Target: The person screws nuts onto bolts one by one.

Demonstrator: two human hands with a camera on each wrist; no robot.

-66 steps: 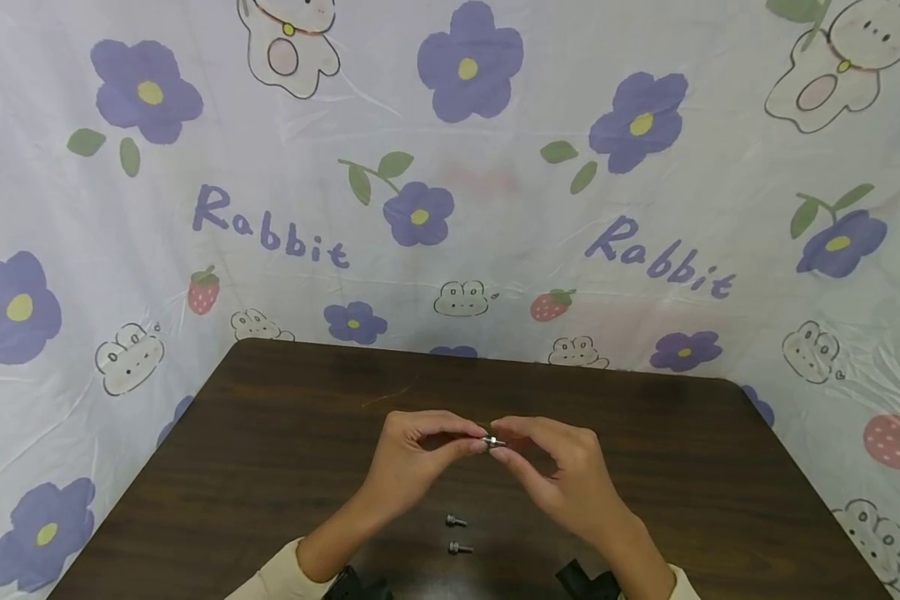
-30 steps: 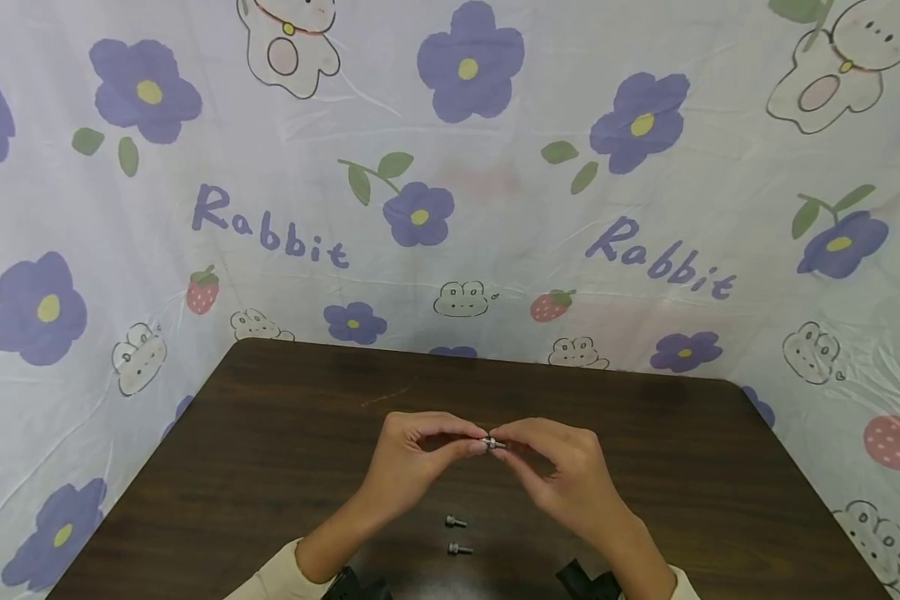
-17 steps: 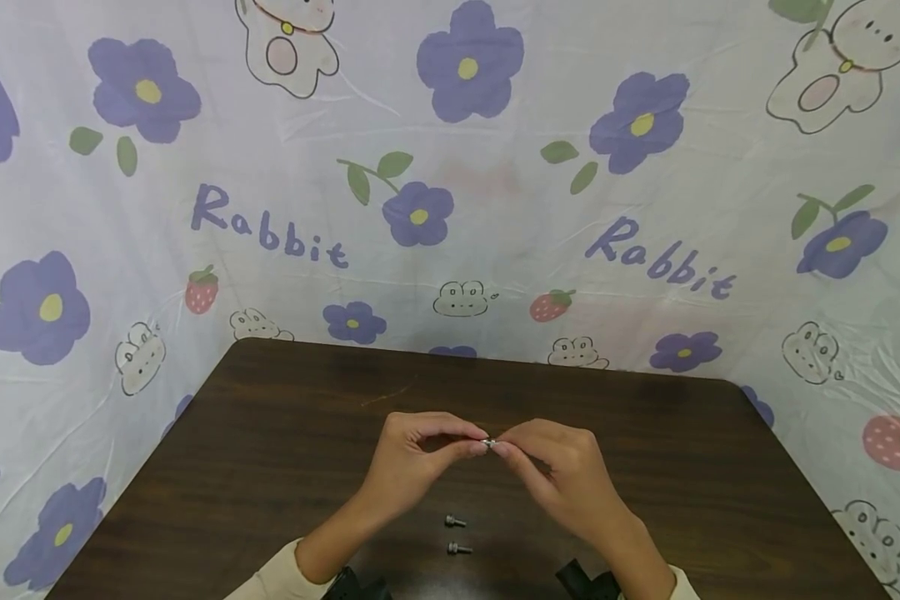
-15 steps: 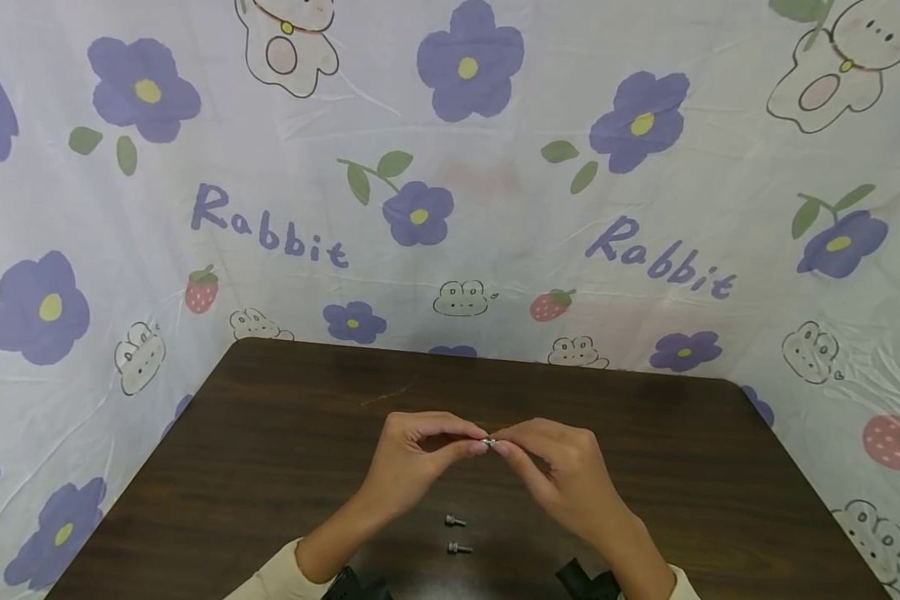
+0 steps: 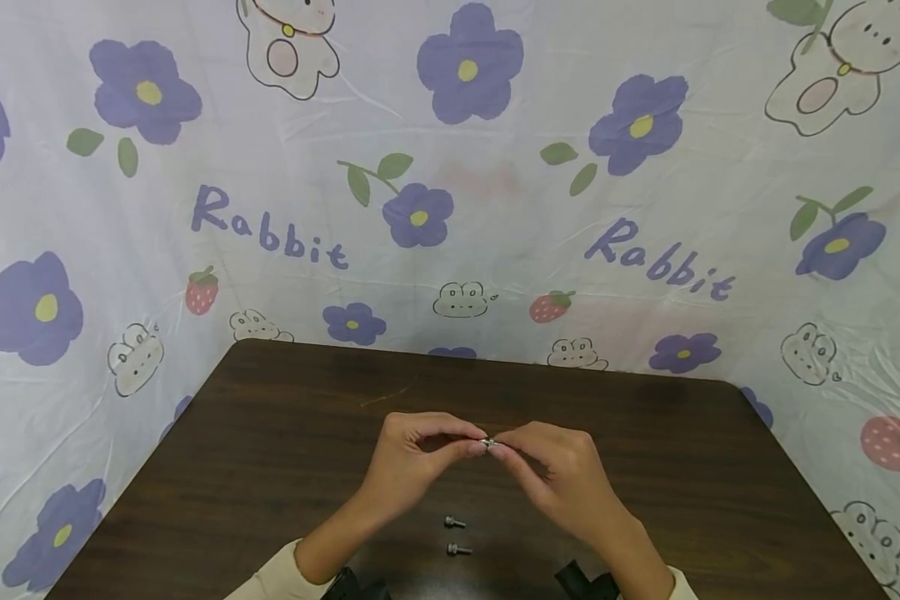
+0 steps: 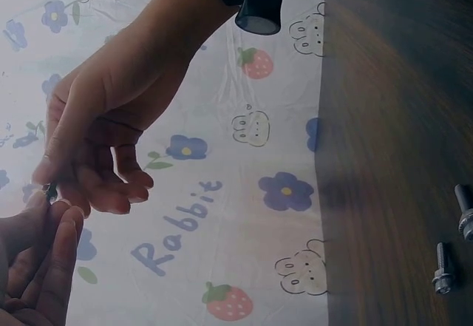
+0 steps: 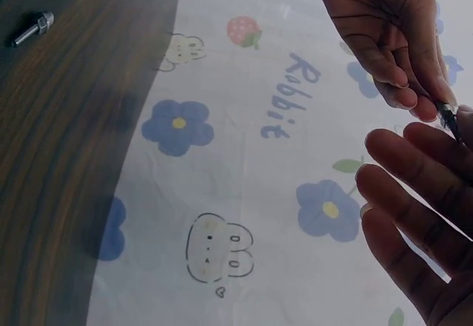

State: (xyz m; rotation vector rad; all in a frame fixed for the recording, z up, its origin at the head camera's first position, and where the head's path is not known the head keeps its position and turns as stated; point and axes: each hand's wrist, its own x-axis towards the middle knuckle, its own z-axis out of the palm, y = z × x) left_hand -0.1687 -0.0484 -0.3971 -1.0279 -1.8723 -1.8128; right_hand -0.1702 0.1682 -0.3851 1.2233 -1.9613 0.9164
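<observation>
A small metal bolt (image 5: 488,443) is pinched between both hands above the middle of the table. My left hand (image 5: 412,454) grips one end of it with thumb and index finger. From the other side, the right hand (image 5: 562,467) pinches the opposite end, and its fingertips hide part of the bolt. In the right wrist view, the bolt (image 7: 447,117) looks dark and ridged, and the right hand's other fingers (image 7: 410,193) are spread loosely. Two more bolts, a farther one (image 5: 455,522) and a nearer one (image 5: 460,549), lie on the table below the hands.
The dark wooden table (image 5: 285,433) has a white curtain (image 5: 495,267) with flowers and rabbits at its back and sides. Black wrist devices, one left (image 5: 356,586) and one right (image 5: 587,581), show at the bottom edge.
The right hand's fingertips open slightly around the bolt, close over it and shift a little, as in turning it. The left hand holds still. Both bolts on the table stay in place.
</observation>
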